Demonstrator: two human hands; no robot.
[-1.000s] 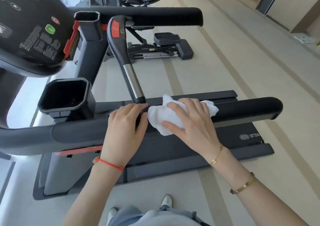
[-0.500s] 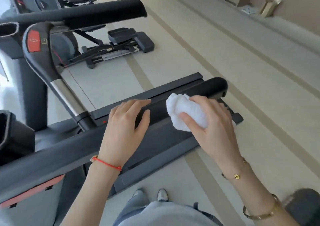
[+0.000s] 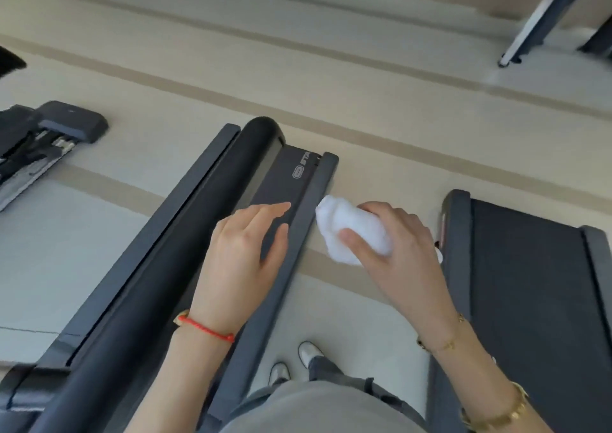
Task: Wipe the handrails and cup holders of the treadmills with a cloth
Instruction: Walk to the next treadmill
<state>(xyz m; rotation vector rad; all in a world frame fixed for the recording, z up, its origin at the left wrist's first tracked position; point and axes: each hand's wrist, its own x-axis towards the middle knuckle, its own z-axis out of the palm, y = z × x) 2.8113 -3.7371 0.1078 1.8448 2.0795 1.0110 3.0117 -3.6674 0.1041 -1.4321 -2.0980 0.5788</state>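
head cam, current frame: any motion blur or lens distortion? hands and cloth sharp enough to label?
Head view: soft motion blur throughout, worst at the top right where the frame leg smears. Wide-angle bowing curves the floor stripes. Left hand, right hand and cloth have soft but readable outlines. Lighting is even; the cloth is near blown-out, its folds faint.

We see our right hand (image 3: 397, 250) gripping a bunched white cloth (image 3: 351, 234) above the floor (image 3: 364, 101), between two treadmills. Our left hand (image 3: 241, 257) hovers, fingers straight, beside the black handrail (image 3: 185, 234) on the left.
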